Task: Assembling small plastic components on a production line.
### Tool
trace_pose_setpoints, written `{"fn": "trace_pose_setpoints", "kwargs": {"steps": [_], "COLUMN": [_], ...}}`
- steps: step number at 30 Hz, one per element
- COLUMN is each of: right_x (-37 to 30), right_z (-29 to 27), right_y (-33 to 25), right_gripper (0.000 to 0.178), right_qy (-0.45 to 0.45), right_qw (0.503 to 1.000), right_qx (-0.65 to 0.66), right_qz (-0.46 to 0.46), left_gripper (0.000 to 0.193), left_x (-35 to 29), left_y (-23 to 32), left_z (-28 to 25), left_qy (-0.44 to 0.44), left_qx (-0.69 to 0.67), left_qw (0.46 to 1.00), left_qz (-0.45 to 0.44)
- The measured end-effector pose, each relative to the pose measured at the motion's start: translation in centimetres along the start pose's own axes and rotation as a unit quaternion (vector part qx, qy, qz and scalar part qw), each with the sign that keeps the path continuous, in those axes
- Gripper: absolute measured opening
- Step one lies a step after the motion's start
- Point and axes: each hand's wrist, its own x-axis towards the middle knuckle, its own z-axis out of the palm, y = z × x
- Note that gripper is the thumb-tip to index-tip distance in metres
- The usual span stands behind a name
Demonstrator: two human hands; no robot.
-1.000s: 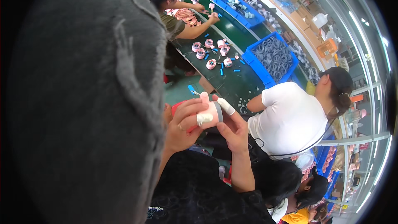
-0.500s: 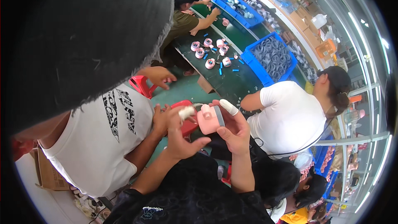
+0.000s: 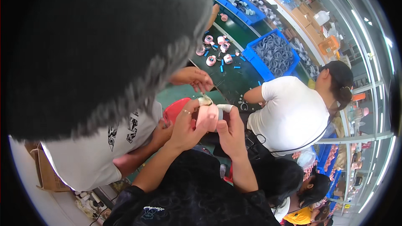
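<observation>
Both my hands hold a small pink plastic housing with a grey ring at its right end, raised in front of my chest. My left hand grips it from the left, thumb on its near side. A white covering wraps a left fingertip at the top of the housing, beside thin light-coloured wires. My right hand holds the grey end, its thumb bent against it and a white-covered finger reaching over the far side. Just beyond, a co-worker's hand hovers near the wires; whether it touches them I cannot tell.
A co-worker's dark frayed hat blocks the upper left. On the green bench lie several pink housings and blue cylinders. Behind stands a blue bin of grey rings. A white-shirted person sits at right, near a red stool.
My left hand has moved in and closed on the housing, which has turned. The co-worker at left has leaned in, hat covering more of the view, one hand now nearer the housing.
</observation>
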Motion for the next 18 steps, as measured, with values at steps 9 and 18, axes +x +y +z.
{"fn": "trace_pose_setpoints", "kwargs": {"steps": [9, 18], "right_x": [0.9, 0.8], "right_z": [0.3, -0.3], "right_y": [-1.2, -0.8], "right_gripper": [0.041, 0.042], "right_qy": [0.128, 0.092], "right_qw": [0.971, 0.961], "right_qx": [-0.174, -0.199], "right_qz": [-0.107, -0.167], "left_gripper": [0.025, 0.028], "left_x": [1.5, 1.0], "left_y": [0.9, 1.4], "left_z": [3.5, 3.6], "left_qy": [0.123, 0.102], "left_qx": [0.073, 0.197], "left_qw": [0.988, 0.974], "left_qz": [-0.06, 0.046]}}
